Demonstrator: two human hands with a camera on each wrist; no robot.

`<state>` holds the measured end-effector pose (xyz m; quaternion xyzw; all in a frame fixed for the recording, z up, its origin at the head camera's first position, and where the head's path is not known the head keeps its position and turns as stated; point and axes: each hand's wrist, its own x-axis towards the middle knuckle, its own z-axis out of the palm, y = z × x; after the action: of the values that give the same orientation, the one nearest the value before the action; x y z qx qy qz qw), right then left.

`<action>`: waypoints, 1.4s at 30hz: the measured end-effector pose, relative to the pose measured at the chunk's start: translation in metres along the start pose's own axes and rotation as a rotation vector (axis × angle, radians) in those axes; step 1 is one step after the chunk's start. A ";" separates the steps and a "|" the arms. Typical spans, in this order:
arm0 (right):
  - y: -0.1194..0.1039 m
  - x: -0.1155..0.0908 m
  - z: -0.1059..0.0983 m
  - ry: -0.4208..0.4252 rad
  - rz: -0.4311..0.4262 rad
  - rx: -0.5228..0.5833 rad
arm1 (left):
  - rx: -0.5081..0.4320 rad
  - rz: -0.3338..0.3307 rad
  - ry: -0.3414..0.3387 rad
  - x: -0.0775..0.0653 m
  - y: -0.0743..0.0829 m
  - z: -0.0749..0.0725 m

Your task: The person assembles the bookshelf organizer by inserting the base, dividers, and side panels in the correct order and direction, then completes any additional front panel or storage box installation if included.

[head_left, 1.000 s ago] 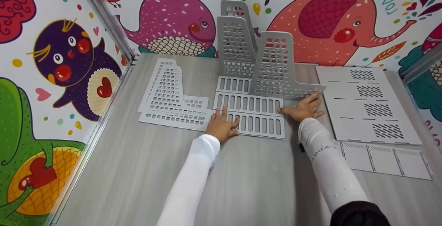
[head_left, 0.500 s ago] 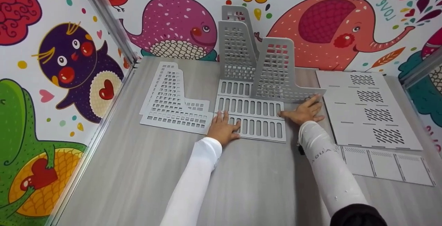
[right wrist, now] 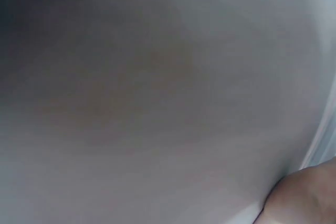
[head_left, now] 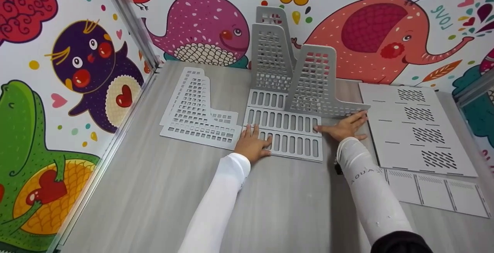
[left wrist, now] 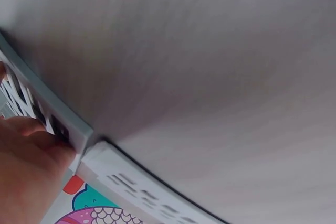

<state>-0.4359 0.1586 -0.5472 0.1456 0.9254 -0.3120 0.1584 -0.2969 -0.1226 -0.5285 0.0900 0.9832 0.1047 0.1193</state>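
Observation:
Grey slotted panels lie flat in a row at the centre of the table. My left hand rests on the front one's left end, fingers spread and pointing forward. In the left wrist view, that hand lies at the panel's edge. My right hand is at the row's right end. Its thumb reaches the middle panel's edge, and its fingers touch the low foot of an upright perforated L-shaped panel. Behind that stand other upright perforated panels. The right wrist view shows only part of the right hand.
Two perforated L-shaped panels lie overlapping, flat, left of the slotted ones. At right lies a large pale board with slanted slots, and a smaller pale board in front of it. A cartoon-printed wall closes the back.
The head view has shifted a little, so the scene sits slightly further right. Both hands and the panels keep the same arrangement.

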 end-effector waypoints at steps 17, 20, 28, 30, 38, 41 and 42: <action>-0.017 -0.003 0.009 0.048 -0.039 0.012 | 0.022 -0.002 0.023 -0.001 -0.009 0.003; -0.020 -0.003 0.012 0.094 -0.054 0.034 | 0.028 0.005 0.035 0.000 -0.010 0.001; -0.002 0.002 0.008 0.089 -0.095 0.001 | 0.022 -0.003 0.018 0.003 -0.008 0.006; 0.007 0.004 0.002 0.083 -0.111 0.004 | 0.020 0.001 0.021 0.003 -0.006 0.009; 0.011 0.012 -0.016 -0.003 -0.117 0.149 | 0.017 0.014 0.031 0.004 -0.003 0.007; 0.003 0.009 -0.013 0.032 -0.059 0.164 | 0.019 0.035 0.020 0.006 -0.005 0.003; 0.001 0.008 -0.012 0.046 -0.041 0.147 | 0.019 0.043 0.014 0.006 -0.005 0.001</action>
<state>-0.4454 0.1682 -0.5415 0.1450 0.9061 -0.3790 0.1197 -0.3033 -0.1260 -0.5323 0.1115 0.9828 0.0986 0.1090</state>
